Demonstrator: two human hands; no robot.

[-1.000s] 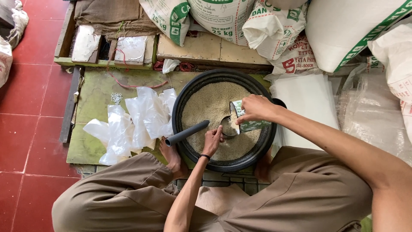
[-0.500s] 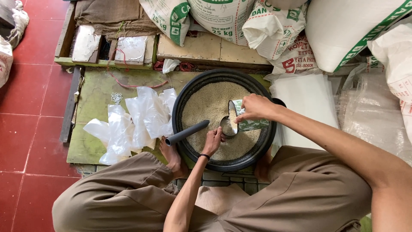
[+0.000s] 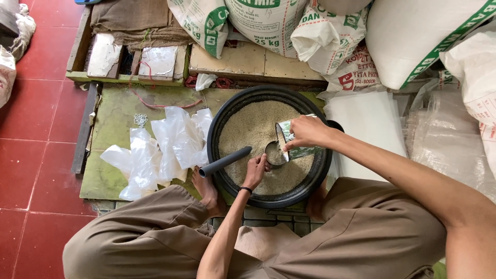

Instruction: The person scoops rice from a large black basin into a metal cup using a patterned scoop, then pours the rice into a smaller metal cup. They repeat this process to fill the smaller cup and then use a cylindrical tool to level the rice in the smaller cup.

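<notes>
**Scoop Meets Packet Over a Basin of Grain**

A person sits cross-legged on a tiled floor, knees spread either side of a round black basin (image 3: pixel 219 129) filled with pale grain (image 3: pixel 248 129). The left hand (image 3: pixel 257 168) is closed around a small metal scoop (image 3: pixel 274 154), fingers wrapped over its near side; a long grey handle (image 3: pixel 225 161) runs from that hand out over the basin's left rim. The scoop sits low over the grain, near the middle of the basin, and grain shows inside it.

The right hand (image 3: pixel 306 132) grips a small green-and-white packet (image 3: pixel 297 150), pinching it near its upper edge. The packet is tilted, its open end touching or just beside the scoop; whether the 2 actually touch cannot be told.

To the left of the basin, a loose heap of clear plastic bags (image 3: pixel 155 150) lies on a worn green board (image 3: pixel 116 111). Behind the basin, large white sacks (image 3: pixel 268 23) with green printing lean against one another, and a flat white sheet (image 3: pixel 367 124) lies to the right. A folded brown burlap cloth (image 3: pixel 132 20) rests at the top left, above a wooden frame (image 3: pixel 77 46). The floor (image 3: pixel 36 119) on the left is red tile.
</notes>
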